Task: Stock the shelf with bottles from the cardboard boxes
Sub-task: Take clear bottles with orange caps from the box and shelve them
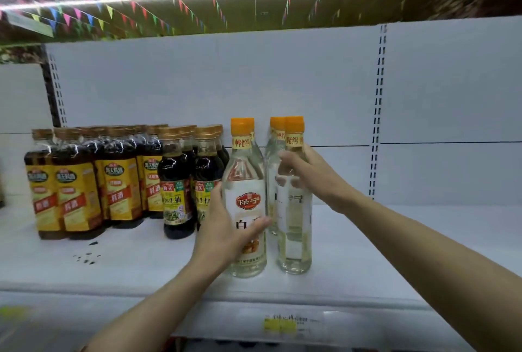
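I see a white shelf [367,252] in a shop, and both hands are on clear bottles with orange caps. My left hand [226,227] is wrapped around the front clear bottle [245,182]. The thumb lies across its label and the fingers go round the left side, so the hand is holding it tight. This bottle stands upright near the front edge of the shelf, about in the middle.

My right hand [308,170] grips the next clear bottle [295,227], up high near its shoulder, with the fingers curled round it. That bottle stands upright too, just beside the first one, on its right. It has its back label toward me. One more clear bottle [272,153] stands right behind it, and I can only see a part of it.

To the left of the clear bottles stand dark bottles with green and yellow labels [175,182]. The nearest one is just beside my left hand. Farther left, toward the left end of the shelf, there are bottles with yellow labels [76,190] in a tight group, going back to the back wall. Some dark spots [87,255] are on the shelf in front of them.

A yellow price tag [279,323] sits on the front edge of the shelf, below the clear bottles. Little colored flags [113,12] hang under the ceiling.
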### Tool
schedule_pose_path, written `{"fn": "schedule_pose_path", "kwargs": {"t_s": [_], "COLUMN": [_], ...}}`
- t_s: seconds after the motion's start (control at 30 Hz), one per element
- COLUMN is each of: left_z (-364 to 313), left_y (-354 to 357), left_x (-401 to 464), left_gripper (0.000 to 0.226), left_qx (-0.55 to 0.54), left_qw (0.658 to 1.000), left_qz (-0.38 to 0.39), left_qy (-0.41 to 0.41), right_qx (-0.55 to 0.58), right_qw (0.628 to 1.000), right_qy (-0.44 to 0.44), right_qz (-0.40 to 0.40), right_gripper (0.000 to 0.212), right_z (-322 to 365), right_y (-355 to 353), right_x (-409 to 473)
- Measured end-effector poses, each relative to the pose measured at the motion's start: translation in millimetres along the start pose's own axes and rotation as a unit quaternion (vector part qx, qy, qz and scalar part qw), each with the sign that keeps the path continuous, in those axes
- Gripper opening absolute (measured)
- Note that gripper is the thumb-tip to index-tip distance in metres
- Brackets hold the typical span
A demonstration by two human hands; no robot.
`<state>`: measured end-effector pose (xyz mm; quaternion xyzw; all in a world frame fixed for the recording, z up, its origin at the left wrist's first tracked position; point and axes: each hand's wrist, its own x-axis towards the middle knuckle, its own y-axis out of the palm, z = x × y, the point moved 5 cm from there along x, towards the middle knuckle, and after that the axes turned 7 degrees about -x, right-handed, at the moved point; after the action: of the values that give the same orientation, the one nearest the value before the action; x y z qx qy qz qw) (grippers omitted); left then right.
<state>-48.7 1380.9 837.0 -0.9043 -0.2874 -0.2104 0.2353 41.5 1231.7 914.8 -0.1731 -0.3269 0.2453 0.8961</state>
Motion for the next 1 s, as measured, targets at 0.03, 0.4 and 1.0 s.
{"fn": "schedule_pose_path", "kwargs": {"t_s": [0.03,0.4,1.0], "left_z": [5,9,27], "left_y": [2,-10,12], "left_x": [-3,10,25], "left_gripper": [0.090,0.078,0.079], "left_qx": [0.003,-0.047,0.027], "left_qw": [1.000,0.994,0.996], "left_qz": [0.001,0.080,0.049], "left_qy": [-0.001,-0.050,-0.070], "right_qx": [0.016,-0.080,-0.236], "right_qw": [1.000,0.988,0.963], "right_qy": [0.009,0.105,0.132], "right_qz": [0.016,0.074,-0.017], "right_gripper": [0.030,0.088,0.098], "right_z": [-2,-17,-37], "right_y": [1,-2,19], "right_x": [-2,-26,-25]}}
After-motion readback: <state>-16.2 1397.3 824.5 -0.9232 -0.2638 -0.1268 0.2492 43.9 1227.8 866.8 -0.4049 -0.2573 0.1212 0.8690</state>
